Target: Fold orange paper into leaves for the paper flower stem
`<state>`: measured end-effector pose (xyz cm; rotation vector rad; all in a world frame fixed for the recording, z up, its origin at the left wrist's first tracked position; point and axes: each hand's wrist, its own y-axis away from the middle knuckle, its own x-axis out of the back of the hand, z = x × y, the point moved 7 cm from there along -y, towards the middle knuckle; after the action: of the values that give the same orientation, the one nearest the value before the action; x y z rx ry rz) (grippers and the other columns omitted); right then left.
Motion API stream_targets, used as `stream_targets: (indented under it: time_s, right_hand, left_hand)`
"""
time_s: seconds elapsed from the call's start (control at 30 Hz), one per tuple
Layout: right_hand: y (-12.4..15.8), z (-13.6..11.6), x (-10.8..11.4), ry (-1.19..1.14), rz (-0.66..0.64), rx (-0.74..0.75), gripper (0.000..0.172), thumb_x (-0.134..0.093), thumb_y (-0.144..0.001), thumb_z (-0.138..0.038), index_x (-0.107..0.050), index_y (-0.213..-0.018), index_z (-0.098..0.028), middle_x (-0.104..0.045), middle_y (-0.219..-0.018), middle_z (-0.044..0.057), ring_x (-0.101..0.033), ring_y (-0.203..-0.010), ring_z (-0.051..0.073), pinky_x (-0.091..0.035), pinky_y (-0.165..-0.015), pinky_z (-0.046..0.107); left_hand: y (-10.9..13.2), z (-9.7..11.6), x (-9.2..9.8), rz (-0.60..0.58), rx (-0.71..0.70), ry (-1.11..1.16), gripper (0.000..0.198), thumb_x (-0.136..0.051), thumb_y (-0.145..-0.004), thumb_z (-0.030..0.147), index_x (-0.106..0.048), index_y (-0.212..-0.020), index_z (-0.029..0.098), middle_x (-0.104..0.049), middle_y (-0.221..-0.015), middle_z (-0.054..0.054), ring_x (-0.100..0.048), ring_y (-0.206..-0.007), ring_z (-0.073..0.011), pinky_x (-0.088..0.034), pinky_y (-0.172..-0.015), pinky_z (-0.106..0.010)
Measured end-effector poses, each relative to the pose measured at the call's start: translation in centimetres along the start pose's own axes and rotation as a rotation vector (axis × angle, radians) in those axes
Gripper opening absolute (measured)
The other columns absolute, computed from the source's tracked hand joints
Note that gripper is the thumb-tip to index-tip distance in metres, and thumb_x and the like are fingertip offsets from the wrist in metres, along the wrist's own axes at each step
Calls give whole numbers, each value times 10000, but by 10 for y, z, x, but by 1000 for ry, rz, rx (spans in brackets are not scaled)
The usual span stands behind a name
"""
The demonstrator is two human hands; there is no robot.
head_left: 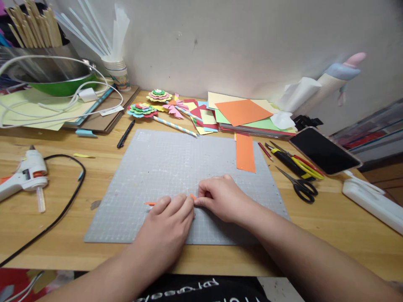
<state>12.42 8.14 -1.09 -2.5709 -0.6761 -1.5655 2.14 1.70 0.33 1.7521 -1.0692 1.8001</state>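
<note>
Two hands work at the lower centre of the frame over one grey cutting mat [163,163]. The left hand [170,224] lies palm down with its fingers close together over a small orange paper piece [150,204], which shows at two spots, left of the knuckles and beside the fingertips; its middle is covered, and I cannot tell whether the fingers underneath grip it or only press. The right hand [220,197] has thumb and forefinger brought together, pinching that piece at its right end, just beside the left fingertips. One orange strip [245,154] lies across the mat's upper right edge. Above the mat are two layered paper flowers [142,110], with one pink paper shape [175,109] near them, and one black pen [126,134] lies at its upper left. Right of the mat, I count one red pencil [265,151], one pair of black scissors [300,184] and one phone [325,151]. One glue gun [30,174] stands at the far left. At the upper right of centre, one orange sheet [242,112] tops a paper pile [258,131].
</note>
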Motion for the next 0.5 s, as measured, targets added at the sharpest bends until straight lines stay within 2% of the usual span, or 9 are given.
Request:
stream_targets:
  time_s: [0.1, 0.17, 0.23, 0.3, 0.37, 0.5]
  right_hand:
    - [10, -9, 4, 58, 76, 60, 167, -631, -841, -292, -595, -710, -195, -645, -704, -36, -543, -712, 137, -254, -713, 315]
    - [22, -20, 5, 168, 161, 135, 112, -572, -879, -261, -641, -808, -209, -651, -814, -1, -541, -801, 169, -247, -728, 335]
    - [36, -30, -1, 305, 214, 219, 177, -493, -917, -269, -663, -942, -226, -644, -820, 21, -518, -811, 200, -238, -733, 363]
    - [48, -37, -8, 363, 232, 277, 288, -437, -939, -285, -624, -1127, -173, -655, -849, 45, -506, -790, 208, -243, -723, 372]
    - [55, -37, -11, 406, 252, 253, 354, -426, -936, -304, -595, -1204, -147, -667, -862, 57, -503, -785, 219, -243, -722, 384]
    - [64, -27, -7, 478, 300, 203, 348, -417, -921, -234, -631, -1176, -133, -681, -806, 53, -504, -746, 216, -243, -708, 386]
  left_hand:
    - [6, 2, -5, -13, -23, -15, 293, -406, -853, 94, -615, -1058, 109, -639, -1102, -88, -511, -1008, -219, -342, -761, -358]
    - [6, 0, -7, -30, -6, 15, 289, -406, -850, 95, -618, -1044, 122, -647, -1085, -77, -517, -1003, -217, -347, -771, -360]
    - [4, -1, -6, -24, 9, 42, 269, -421, -847, 102, -624, -1021, 137, -661, -1046, -67, -528, -977, -219, -349, -773, -363]
    - [3, -1, -5, -14, 17, 53, 261, -443, -839, 105, -621, -1028, 133, -670, -1013, -63, -538, -958, -221, -351, -770, -365]
    - [2, -1, -4, -17, 23, 49, 251, -464, -825, 103, -622, -1018, 128, -672, -996, -64, -545, -939, -223, -351, -759, -365]
    - [1, 0, -3, -31, 33, 38, 215, -466, -821, 103, -634, -947, 147, -668, -981, -64, -545, -928, -219, -351, -742, -357]
